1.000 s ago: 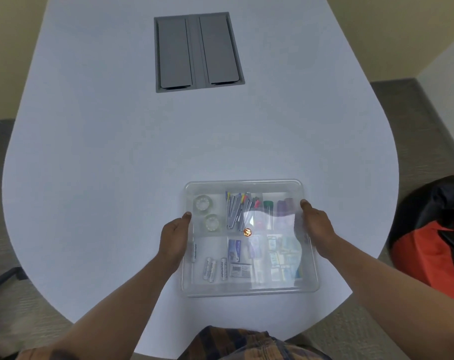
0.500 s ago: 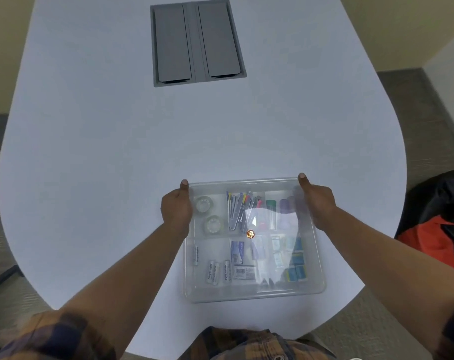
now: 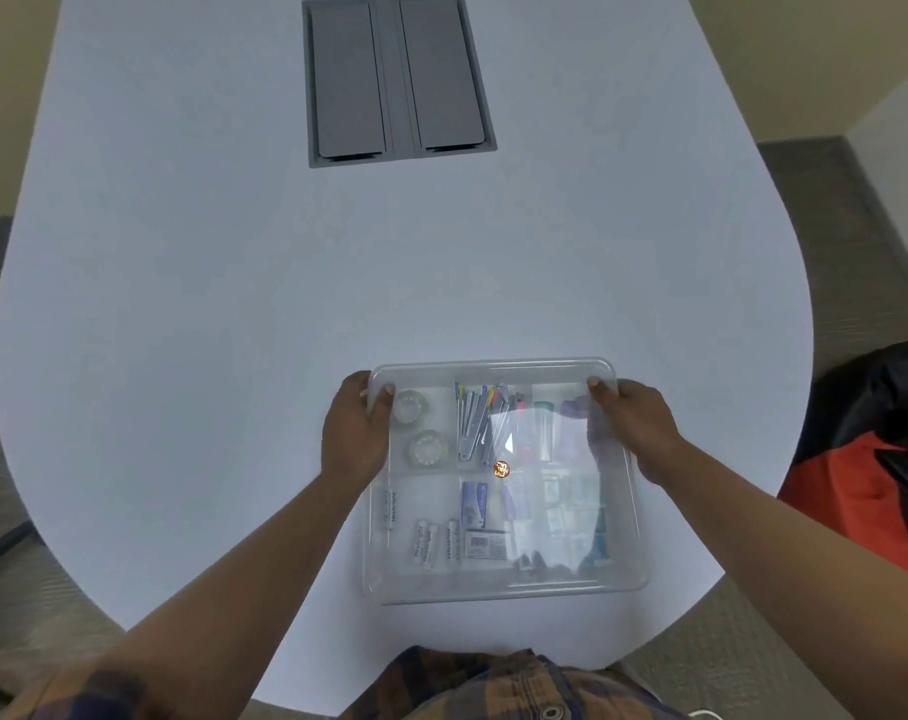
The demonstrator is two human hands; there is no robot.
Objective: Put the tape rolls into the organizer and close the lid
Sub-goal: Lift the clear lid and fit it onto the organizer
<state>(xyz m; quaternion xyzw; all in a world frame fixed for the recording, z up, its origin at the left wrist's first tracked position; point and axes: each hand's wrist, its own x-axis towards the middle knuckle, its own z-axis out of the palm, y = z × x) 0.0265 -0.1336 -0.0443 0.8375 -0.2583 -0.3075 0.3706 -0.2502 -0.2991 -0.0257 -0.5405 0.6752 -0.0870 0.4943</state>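
Note:
A clear plastic organizer (image 3: 504, 589) lies on the white table near its front edge, its transparent lid (image 3: 493, 367) lying flat on top. Two clear tape rolls (image 3: 409, 406) (image 3: 428, 448) sit in the far left compartment, seen through the lid. My left hand (image 3: 353, 433) grips the far left corner of the lid, thumb on top. My right hand (image 3: 631, 426) holds the far right corner the same way. Pens, batteries and small packets fill the other compartments.
A grey recessed cable hatch (image 3: 397, 77) sits in the table's far middle. A red and black bag (image 3: 878, 459) lies on the floor to the right. The white table (image 3: 182, 304) curves away at both sides.
Both hands slid from the organizer's side edges up to its far corners, and their thumbs now rest on the lid. The organizer stays in place.

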